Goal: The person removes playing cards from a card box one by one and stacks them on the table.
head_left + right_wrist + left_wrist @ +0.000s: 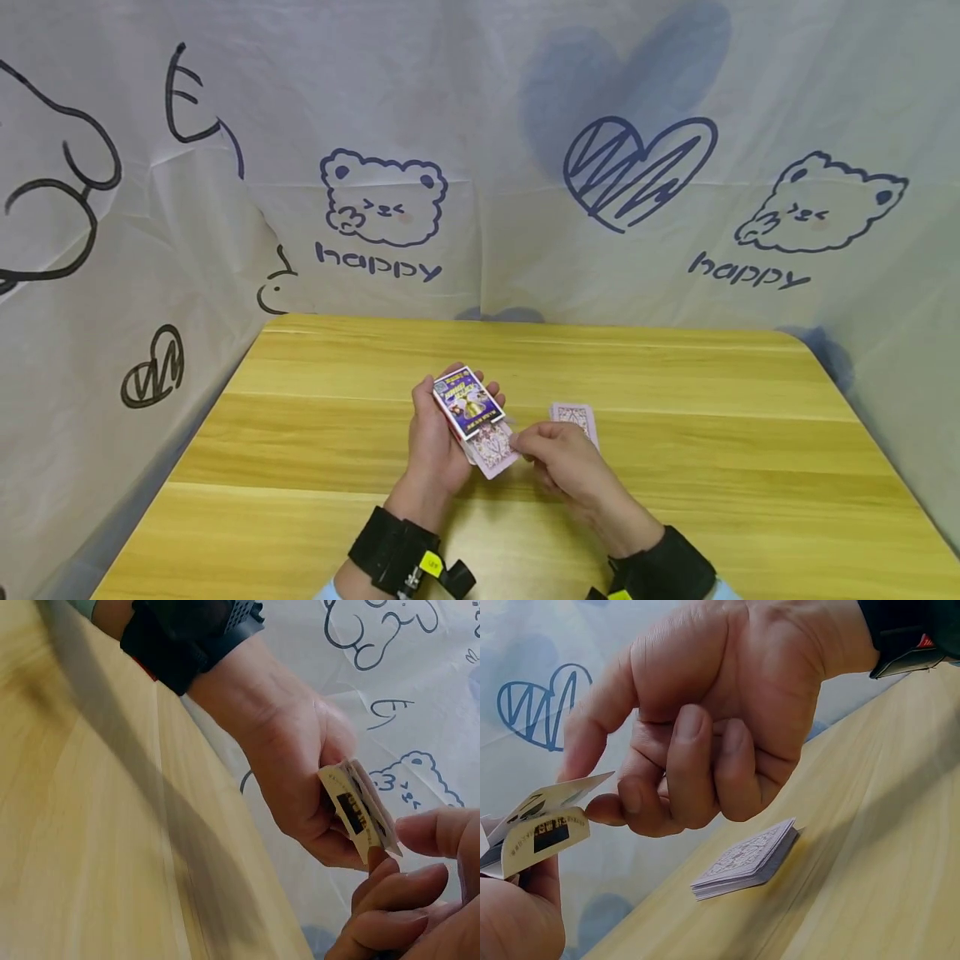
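Note:
My left hand [438, 446] holds a playing-card box [468, 398] with a dark blue and purple printed face, tilted above the table. Out of the box's near end sticks a playing card [495, 454] with a patterned back. My right hand [581, 471] pinches that card at its edge between thumb and index finger, the other fingers curled. Seen from the right wrist, the box's pale end flap [351, 814] hangs open. A neat stack of playing cards [746, 859] lies face down on the table beyond the right hand, partly hidden by it in the head view.
The wooden table [300, 433] reaches back to a white cloth wall [510, 225] with drawn hearts and bears. Another cloth wall [202, 267] stands along the left side. Black straps [397, 550] circle both wrists.

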A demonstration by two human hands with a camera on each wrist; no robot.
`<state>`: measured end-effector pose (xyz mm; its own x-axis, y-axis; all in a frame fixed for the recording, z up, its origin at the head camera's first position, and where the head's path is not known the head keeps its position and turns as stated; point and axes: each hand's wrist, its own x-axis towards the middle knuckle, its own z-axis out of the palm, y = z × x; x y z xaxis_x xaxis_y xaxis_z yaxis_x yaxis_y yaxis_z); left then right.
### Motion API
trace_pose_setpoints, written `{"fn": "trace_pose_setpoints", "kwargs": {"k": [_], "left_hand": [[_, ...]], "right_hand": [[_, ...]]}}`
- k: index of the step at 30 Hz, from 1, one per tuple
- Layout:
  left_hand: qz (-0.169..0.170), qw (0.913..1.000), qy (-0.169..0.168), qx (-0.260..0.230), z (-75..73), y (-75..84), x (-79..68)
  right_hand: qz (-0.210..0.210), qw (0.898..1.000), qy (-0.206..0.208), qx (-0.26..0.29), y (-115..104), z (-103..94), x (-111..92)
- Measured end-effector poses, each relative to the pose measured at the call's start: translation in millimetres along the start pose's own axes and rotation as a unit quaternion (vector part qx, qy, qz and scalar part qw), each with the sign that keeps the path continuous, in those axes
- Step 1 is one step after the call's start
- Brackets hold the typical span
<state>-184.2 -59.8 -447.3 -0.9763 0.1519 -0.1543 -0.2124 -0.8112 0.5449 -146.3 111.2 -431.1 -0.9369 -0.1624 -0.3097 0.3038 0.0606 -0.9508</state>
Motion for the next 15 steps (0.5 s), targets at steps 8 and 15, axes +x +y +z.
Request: {"fn": "trace_pose_setpoints", "kwargs": {"k": [8, 15], "left_hand": [[-0.024, 0.9993, -0.026, 0.014, 1.5, -1.5, -2.7], [-0.025, 0.9995, -0.018, 0.007, 0.8, 1.2, -2.0]], "right_hand": [[-0.003, 0.999, 0.015, -0.028, 1.7, -2.9, 1.9], [-0.016, 0.999, -0.039, -0.032, 0.8, -8.6, 0.8]]}}
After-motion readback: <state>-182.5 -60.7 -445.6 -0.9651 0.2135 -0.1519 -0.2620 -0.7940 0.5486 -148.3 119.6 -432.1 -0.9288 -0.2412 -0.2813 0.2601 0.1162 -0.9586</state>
